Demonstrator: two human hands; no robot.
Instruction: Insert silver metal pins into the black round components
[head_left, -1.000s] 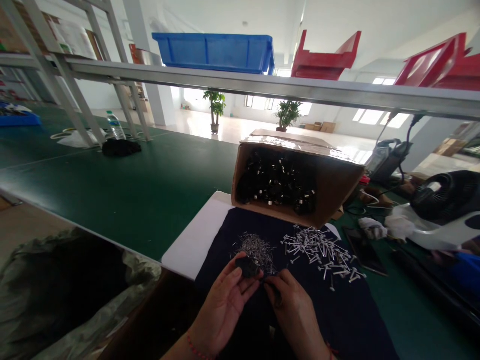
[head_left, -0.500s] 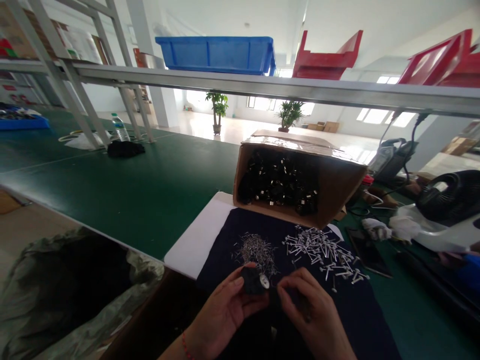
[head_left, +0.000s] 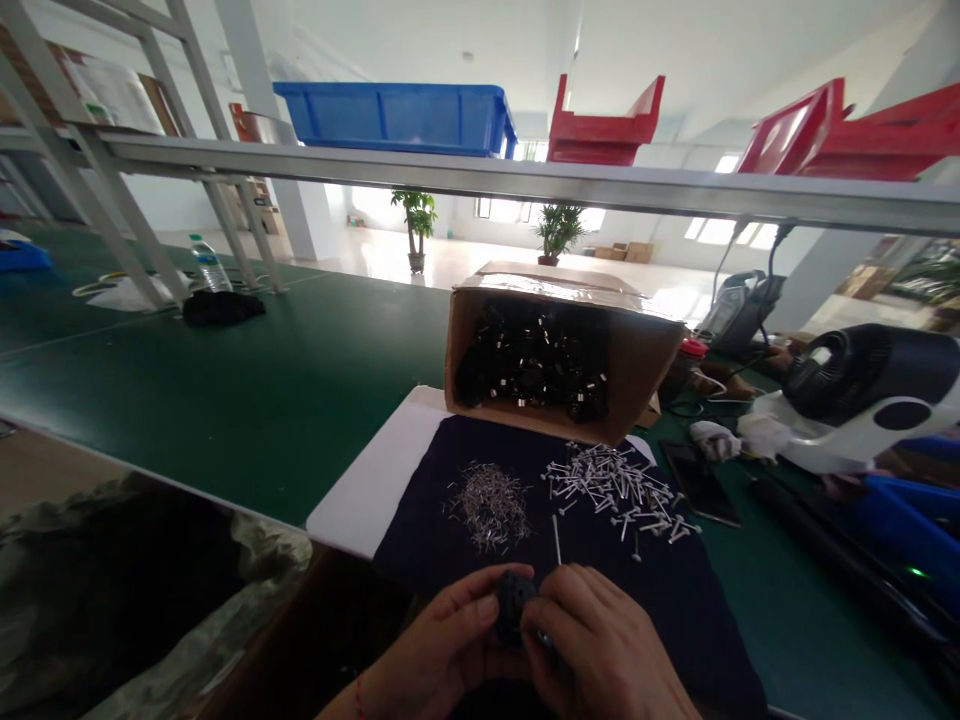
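Observation:
My left hand [head_left: 442, 650] and my right hand [head_left: 607, 650] meet low in the view, both closed round a small black round part [head_left: 514, 605]. They hover over the near end of a dark cloth [head_left: 600, 560]. On the cloth, just beyond my fingers, lie a heap of thin metal pins [head_left: 489, 505] and a scatter of larger silver nail-like pins [head_left: 615, 490]. One loose pin [head_left: 556, 538] lies close to my right hand. Behind them a cardboard box [head_left: 637, 370] lies on its side, full of black parts.
A green table [head_left: 225, 390] spreads left, bearing a water bottle [head_left: 208, 264] and a black bundle [head_left: 223, 307]. A white-and-black fan [head_left: 862, 400], cables and a phone [head_left: 697, 480] sit right. Blue [head_left: 390, 118] and red bins [head_left: 600, 125] rest on an overhead rail. A lined sack [head_left: 127, 600] gapes lower left.
My hands have drawn back toward me and closed together over the black part. The view has shifted right, showing more of the fan. One loose pin now lies apart from the heaps.

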